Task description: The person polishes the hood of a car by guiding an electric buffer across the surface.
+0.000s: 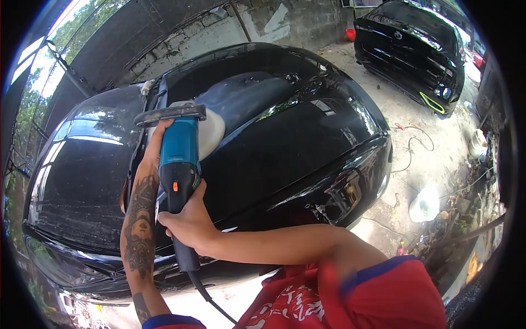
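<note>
A blue and black car polisher (pixel 179 143) with an orange switch lies over a black car's glossy panel (pixel 263 159). Its white round pad (pixel 213 131) meets that panel near the windshield base. My left hand (pixel 158 137), below a tattooed forearm, is closed at the dark loop handle (pixel 170 113) on the front; some of its fingers are hidden. Round the rear black grip, my right hand (pixel 189 219) is wrapped, thumb on the near side. A hazy greyish smear (pixel 246 96) spreads across the panel beyond the pad.
The windshield (pixel 87 159) and roof side extend left. A power cord (pixel 205 296) trails from the polisher past my red shirt (pixel 296 301). Another black car (pixel 411 44) stands at upper right. A white bucket (pixel 424 205) and a loose hose or cable (pixel 411 148) are on the ground.
</note>
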Demonstrator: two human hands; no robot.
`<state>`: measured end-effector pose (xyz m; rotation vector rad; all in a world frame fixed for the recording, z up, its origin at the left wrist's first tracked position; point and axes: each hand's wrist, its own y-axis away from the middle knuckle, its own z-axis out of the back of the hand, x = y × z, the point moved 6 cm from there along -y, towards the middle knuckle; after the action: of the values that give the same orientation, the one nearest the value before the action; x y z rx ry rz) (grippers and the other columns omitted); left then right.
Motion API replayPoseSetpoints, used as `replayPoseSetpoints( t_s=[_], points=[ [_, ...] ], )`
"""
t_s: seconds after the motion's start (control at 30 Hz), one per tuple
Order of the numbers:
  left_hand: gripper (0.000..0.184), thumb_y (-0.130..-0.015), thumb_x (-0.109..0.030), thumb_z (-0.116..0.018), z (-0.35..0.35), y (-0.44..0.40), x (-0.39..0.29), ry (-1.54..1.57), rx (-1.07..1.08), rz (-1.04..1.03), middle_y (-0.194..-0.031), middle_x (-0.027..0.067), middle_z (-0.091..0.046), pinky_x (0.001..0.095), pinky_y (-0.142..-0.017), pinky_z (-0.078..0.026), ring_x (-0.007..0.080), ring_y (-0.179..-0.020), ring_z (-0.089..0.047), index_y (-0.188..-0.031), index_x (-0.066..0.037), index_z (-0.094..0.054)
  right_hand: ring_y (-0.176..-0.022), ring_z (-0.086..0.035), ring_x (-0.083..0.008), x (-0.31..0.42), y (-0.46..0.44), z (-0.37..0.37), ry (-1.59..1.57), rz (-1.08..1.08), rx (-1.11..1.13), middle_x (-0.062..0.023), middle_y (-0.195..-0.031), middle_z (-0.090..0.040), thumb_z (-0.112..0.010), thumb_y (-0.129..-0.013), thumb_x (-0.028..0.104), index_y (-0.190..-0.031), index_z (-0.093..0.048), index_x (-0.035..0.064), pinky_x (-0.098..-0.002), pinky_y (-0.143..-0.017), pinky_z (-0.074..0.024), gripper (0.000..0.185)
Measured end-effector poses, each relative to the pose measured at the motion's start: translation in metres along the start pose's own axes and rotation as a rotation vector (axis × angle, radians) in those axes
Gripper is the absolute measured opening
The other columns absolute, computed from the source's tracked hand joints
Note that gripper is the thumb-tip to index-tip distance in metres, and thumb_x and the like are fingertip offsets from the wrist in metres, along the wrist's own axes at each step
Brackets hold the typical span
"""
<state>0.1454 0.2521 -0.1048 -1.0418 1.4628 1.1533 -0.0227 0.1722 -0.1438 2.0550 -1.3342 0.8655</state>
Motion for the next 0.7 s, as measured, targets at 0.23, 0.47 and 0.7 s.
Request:
replayPoseSetpoints(
  t_s=[0.23,0.47,0.7],
  points=[
    [0.066,-0.09,-0.048,-0.058,-0.043,-0.016,-0.003,-0.016,0.013,-0.028,-0.111,0.0214,-0.066,0.0537,-0.075,-0.061,0.0326,-0.084,-0.071,-0.14,-0.006,-0.052,-0.062,-0.061,-0.0134,0.012,0.0,0.024,-0.041,0.068,-0.004,-0.0111,-0.095,-0.052,-0.067,-0.086,0.0,-0.136,-0.005,0.0098,-0.0278,-0.054,-0.0527,0.08],
    [0.065,-0.091,-0.045,-0.058,-0.053,-0.053,0.012,-0.001,0.242,0.075,-0.121,0.0202,-0.065,0.0485,-0.085,-0.06,0.0318,-0.099,-0.069,-0.142,-0.004,-0.05,-0.061,-0.061,-0.0139,0.034,-0.004,0.049,-0.063,0.087,-0.033,-0.0129,-0.1,-0.052,-0.067,-0.087,0.001,-0.137,-0.005,0.0115,-0.0285,-0.053,-0.0532,0.08],
    [0.064,-0.091,-0.044,-0.058,-0.081,-0.078,0.015,-0.023,0.161,0.064,-0.121,0.0197,-0.065,0.0479,-0.086,-0.06,0.0314,-0.099,-0.069,-0.142,-0.005,-0.05,-0.059,-0.061,-0.0154,0.048,-0.018,0.078,-0.087,0.091,-0.054,-0.0126,-0.096,-0.052,-0.066,-0.086,-0.001,-0.138,-0.006,0.0117,-0.0299,-0.052,-0.0529,0.08]
  ],
)
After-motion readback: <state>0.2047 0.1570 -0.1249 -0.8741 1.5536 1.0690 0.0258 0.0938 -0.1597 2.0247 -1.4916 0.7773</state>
